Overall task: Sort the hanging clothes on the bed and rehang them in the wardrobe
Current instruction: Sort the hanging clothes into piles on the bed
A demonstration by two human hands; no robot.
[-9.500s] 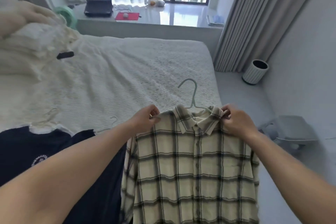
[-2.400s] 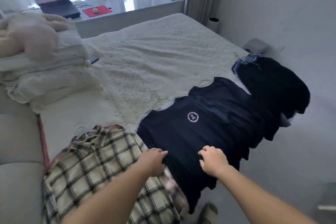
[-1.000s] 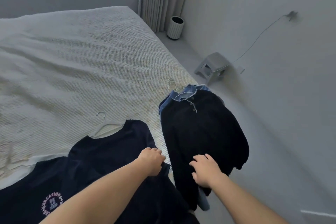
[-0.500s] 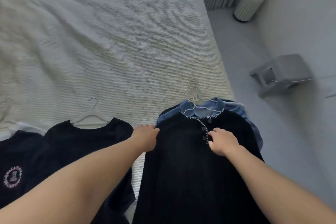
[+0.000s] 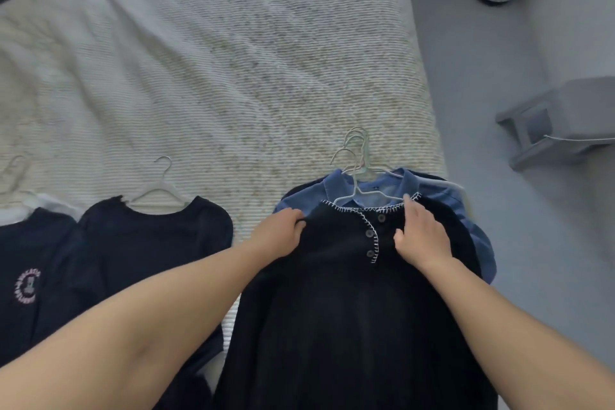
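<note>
- The black top (image 5: 332,309) lies uppermost on a pile of hangered clothes at the bed's (image 5: 216,60) right edge.
- Left hand (image 5: 278,236) pinches its shoulder.
- Right hand (image 5: 421,236) rests spread near the collar.

Left hand (image 5: 278,236) seemingly curled, right hand (image 5: 421,236) flat

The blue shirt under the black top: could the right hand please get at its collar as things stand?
Probably yes. The blue shirt shows its collar bare just beyond the black top, and the right hand rests open at that neckline, fingertips almost there. Only the hangers lie across it.
</note>
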